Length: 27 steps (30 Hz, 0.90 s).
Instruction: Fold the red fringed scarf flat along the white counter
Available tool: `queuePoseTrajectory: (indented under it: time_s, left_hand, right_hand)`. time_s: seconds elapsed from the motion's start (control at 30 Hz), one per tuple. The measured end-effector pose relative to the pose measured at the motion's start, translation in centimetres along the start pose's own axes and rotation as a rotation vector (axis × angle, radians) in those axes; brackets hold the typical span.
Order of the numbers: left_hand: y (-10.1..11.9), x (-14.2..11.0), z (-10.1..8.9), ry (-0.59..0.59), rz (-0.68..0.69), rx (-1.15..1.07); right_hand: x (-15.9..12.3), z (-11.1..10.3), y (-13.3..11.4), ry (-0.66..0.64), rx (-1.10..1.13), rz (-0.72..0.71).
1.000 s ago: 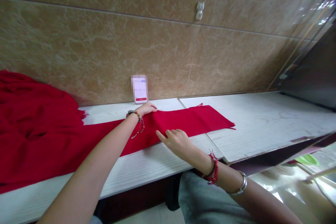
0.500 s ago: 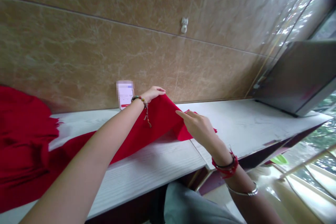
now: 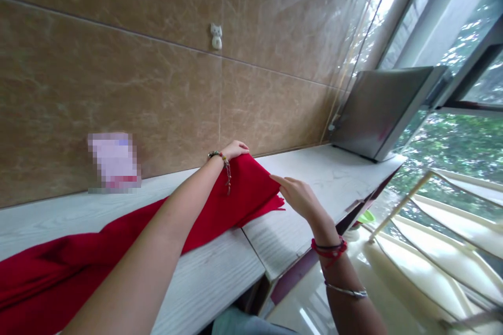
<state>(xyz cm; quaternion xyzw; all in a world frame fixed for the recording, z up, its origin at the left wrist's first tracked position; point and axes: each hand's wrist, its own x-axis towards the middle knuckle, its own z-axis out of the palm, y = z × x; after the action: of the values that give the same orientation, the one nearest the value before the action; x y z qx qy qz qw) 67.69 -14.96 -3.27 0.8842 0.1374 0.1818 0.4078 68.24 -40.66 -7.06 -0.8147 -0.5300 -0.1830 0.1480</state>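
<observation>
A long red scarf (image 3: 220, 204) with a fringed end lies along the white counter and runs off to the lower left. My left hand (image 3: 236, 150) is closed on its far upper corner, lifting it a little off the surface. At the near right corner, my right hand (image 3: 296, 193) pinches the scarf's edge between thumb and fingers. Between the two hands the edge is drawn straight. Under the raised layer, the fringed end shows beside my right hand. My left forearm covers part of the scarf.
The white counter (image 3: 314, 167) runs along a brown tiled wall. A phone-like blurred item (image 3: 115, 161) leans on the wall at left. A grey metal box (image 3: 381, 112) stands at the counter's far right end. A cream tiered rack (image 3: 428, 241) is on the floor at right.
The view has turned to the right. Both hands keep hold of the scarf's edge, which is now spread flatter and straighter, with the fringed end lying more beneath it.
</observation>
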Motion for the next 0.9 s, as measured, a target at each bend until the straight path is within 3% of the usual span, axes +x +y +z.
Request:
queuePoseTrajectory:
  time_s: [0.13,0.3,0.5,0.7,0.9]
  left_hand:
    - [-2.5,1.7,2.9,-0.035,-0.005,0.071]
    - [-5.0,2.0,6.0,-0.066,0.010,0.179]
    - [-6.3,1.6,7.7,-0.052,0.071,0.331]
    - [-6.9,-0.6,7.6,-0.040,0.204,0.437]
    - [-8.9,-4.6,3.9,-0.002,0.248,0.495]
  right_hand:
    - [-0.2,1.9,1.3,-0.121,0.006,0.082]
    - [-0.6,3.5,1.9,-0.228,-0.006,0.128]
    - [-0.8,4.2,2.3,-0.219,0.037,0.130]
    - [-0.6,4.4,2.1,-0.273,0.119,0.036]
    - [0.4,4.1,-1.7,-0.314,0.131,-0.086]
